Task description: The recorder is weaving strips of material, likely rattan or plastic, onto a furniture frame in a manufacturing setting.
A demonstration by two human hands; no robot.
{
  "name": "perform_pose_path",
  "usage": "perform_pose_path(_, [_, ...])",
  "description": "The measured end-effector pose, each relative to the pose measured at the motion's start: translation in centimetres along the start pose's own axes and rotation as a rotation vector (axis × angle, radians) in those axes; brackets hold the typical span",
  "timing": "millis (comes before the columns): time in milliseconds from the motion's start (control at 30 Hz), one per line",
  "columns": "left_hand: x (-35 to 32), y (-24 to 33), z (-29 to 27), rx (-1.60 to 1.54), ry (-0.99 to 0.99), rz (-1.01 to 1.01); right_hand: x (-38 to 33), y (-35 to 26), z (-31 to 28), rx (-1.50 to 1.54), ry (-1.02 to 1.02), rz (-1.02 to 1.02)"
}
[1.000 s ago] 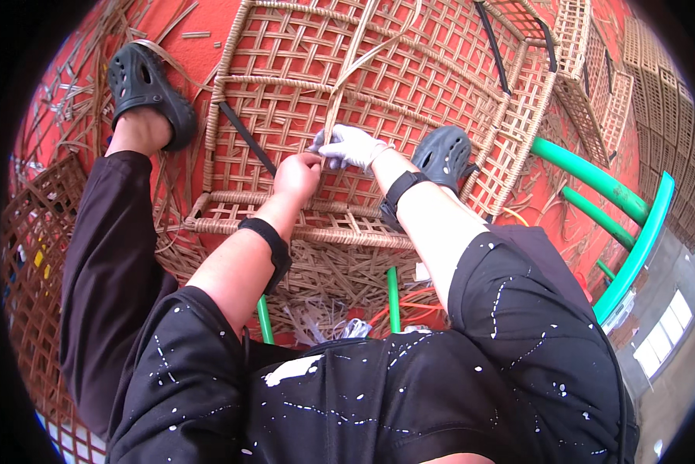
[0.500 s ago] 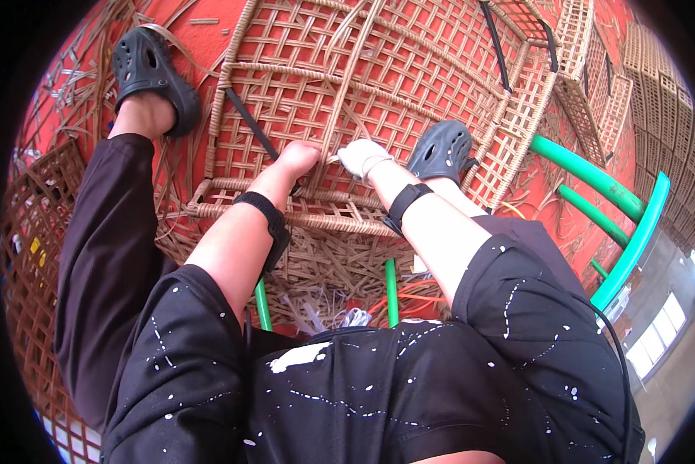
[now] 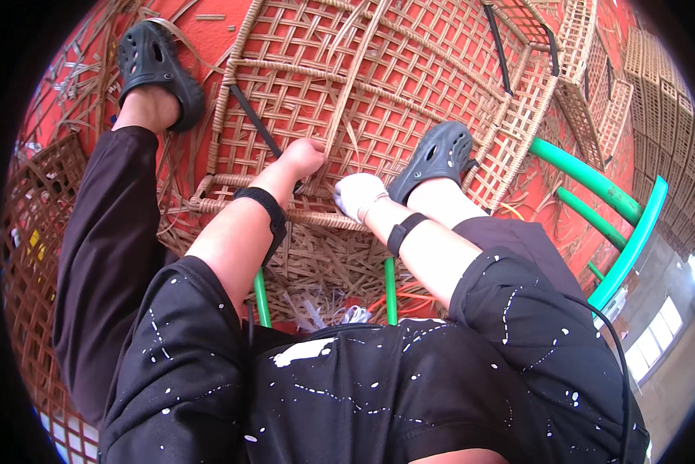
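Note:
A brown woven wicker panel (image 3: 293, 97) with wrapped edges lies in front of me, its open lattice showing the red floor beneath. My bare left hand (image 3: 304, 157) is closed at the lower end of a bundle of long loose wicker strands (image 3: 353, 81) that runs up across the panel. To its right, my white-gloved right hand (image 3: 358, 195) is curled shut over the panel's near border; its fingertips face away, so what they hold is hidden. A black bar (image 3: 255, 120) slants across the lattice by my left wrist.
My dark clogs rest on either side, the right clog (image 3: 434, 158) on the panel. Cut wicker scraps (image 3: 316, 259) are heaped below the near border. Green curved furniture legs (image 3: 587, 179) stand at the right, with stacked wicker pieces (image 3: 664, 116) behind. Another brown lattice piece (image 3: 42, 271) leans at the left.
My right hand has moved away from the left, toward me and down to the panel's near border. My left hand has shifted slightly right, staying by the strands.

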State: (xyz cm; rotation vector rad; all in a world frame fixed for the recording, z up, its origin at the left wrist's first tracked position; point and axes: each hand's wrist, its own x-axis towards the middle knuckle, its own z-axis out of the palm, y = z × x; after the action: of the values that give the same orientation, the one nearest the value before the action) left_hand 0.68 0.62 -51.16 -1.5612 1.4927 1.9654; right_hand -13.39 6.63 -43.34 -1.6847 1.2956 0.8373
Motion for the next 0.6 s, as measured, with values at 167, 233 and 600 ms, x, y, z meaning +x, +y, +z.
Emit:
perform_pose_path(167, [-1.5,0.1,-1.2,0.347,-0.109,0.091,-0.4,-0.6,-0.7,0.086,-0.067,-0.041])
perform_pose_path(233, [-2.1,-0.1,-1.5,0.385,-0.095,0.194,-0.5,-0.6,-1.2,0.13,-0.092,-0.099])
perform_pose_path(600, [-3.3,0.9,-2.2,0.279,-0.279,0.301,0.1,0.7,-2.7,0.252,-0.136,-0.358])
